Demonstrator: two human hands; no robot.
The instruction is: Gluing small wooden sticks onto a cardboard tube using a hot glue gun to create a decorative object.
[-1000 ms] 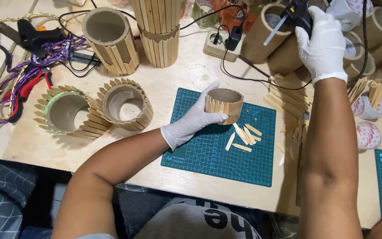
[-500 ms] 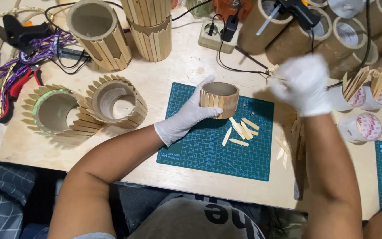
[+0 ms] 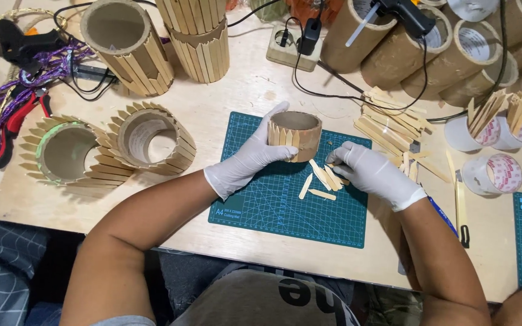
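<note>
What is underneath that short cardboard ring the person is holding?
The short cardboard ring stands on a green cutting mat, gripped by the gloved left hand. Loose wooden sticks lie beside it. The mat directly beneath the ring is hidden.

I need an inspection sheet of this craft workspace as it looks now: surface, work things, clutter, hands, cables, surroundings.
Surface: pale wooden table with a green cutting mat in front of the person.
Job's things: short cardboard ring partly clad in wooden sticks, standing on the mat; loose cut sticks beside it.
Clutter: two finished stick-clad rings at left, tall clad tubes, bare cardboard tubes, tape rolls, stick pile.
Hands: left hand, gloved, grips the ring; right hand, gloved, touches the loose sticks.
Cables: black cord runs from the glue gun across the table; power strip.
Surroundings: purple cords and red-handled pliers at far left.
</note>
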